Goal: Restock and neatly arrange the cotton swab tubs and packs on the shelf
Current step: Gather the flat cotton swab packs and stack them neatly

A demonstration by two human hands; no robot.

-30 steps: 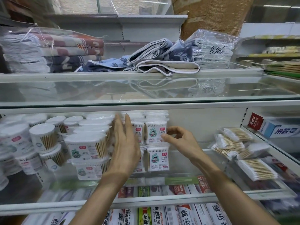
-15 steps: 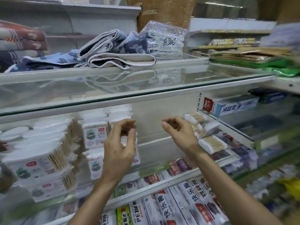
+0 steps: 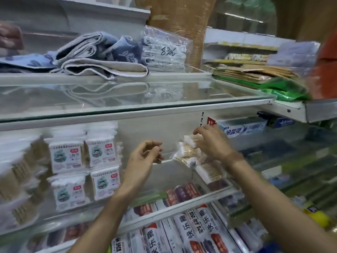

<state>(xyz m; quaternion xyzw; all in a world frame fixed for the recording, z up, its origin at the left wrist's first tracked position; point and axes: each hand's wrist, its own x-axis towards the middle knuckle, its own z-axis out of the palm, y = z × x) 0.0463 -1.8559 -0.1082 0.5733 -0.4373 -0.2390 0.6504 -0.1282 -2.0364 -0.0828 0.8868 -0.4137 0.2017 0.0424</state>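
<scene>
Clear plastic packs of cotton swabs (image 3: 189,154) lie heaped to the right of the stacked swab tubs (image 3: 101,152), and the right hand (image 3: 214,143) is now laid over them — a second ago both hands were at the tubs themselves. Blur hides whether its grip pinches the top pack or only rests there (I cannot tell). The left hand (image 3: 144,157) has come off the tubs too and hangs between them and the packs, its grip loosely curled on nothing. My guess: the tubs, standing squarely two high, are done with, and the loose packs get straightened next.

Tubs and packs share a glass shelf (image 3: 182,208) with a white back panel. Above the tubs, an upper glass shelf (image 3: 127,99) carries folded towels (image 3: 102,57); below them lie toothpaste boxes (image 3: 182,230). Far right of the tubs stands a person in orange (image 3: 326,70).
</scene>
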